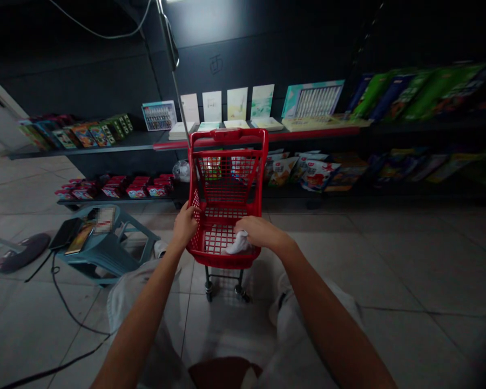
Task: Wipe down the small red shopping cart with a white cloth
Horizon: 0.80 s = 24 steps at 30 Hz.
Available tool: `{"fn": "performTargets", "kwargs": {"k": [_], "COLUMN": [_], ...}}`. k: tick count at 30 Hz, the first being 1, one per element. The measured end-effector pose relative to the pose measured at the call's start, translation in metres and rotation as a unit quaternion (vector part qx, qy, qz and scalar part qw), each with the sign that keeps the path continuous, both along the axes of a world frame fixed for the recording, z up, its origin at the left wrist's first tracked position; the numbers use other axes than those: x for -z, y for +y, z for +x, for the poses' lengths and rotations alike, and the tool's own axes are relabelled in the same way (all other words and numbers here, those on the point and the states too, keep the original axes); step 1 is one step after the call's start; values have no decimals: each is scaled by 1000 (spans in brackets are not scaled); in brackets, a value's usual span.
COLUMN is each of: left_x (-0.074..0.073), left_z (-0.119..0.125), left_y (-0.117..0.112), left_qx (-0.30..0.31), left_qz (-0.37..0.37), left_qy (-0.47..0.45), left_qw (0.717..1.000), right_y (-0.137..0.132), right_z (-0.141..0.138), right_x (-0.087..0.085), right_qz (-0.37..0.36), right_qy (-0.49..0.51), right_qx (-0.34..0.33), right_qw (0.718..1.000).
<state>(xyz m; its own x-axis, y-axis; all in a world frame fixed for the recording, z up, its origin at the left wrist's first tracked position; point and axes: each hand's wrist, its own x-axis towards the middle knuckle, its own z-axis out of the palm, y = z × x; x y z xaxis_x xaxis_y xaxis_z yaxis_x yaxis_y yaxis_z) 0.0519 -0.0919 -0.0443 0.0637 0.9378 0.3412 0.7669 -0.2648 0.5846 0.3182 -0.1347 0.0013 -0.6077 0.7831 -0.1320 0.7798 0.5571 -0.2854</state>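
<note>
In front of me stands a small red shopping cart (227, 262) on dark legs with wheels. My left hand (185, 224) grips the left rim of its basket, fingers curled over the edge. Inside the basket, my right hand (261, 232) is closed around a white cloth (240, 243), part of which hangs below the fingers against the red mesh. The fingertips of that hand are partly hidden by the cloth and the hand itself.
Behind the cart runs a dark shelf (141, 141) with boxes, notebooks and marker sets; snack bags (318, 172) fill the lower level. To the left is a blue-grey stool (117, 248) bearing a black device, with a cable (71, 310) trailing over the tiled floor. A thin pole (178, 86) rises beside the cart.
</note>
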Motion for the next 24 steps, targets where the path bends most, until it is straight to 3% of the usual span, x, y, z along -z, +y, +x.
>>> {"fn": "performTargets", "kwargs": {"k": [7,13,20,24], "left_x": [-2,-3,-11,-20], "left_z": [2,-1,-20,-24], "left_y": [6,13,38,36], "left_qx": [27,46,75,11], "left_qz": [18,16,2,68], "left_qy": [-9,-3,40,73], "left_qw": [999,999,996,995], "right_y": [-6,-33,-38,-37], "right_z": [20,1,-22,-40], "right_x": [6,10,20,25], "right_qz": [67,76,109,142], "right_qy": [74,-11,-2,1], "right_qx": [-10,-40,-54,-36], "right_qw": [995,996,993,989]}}
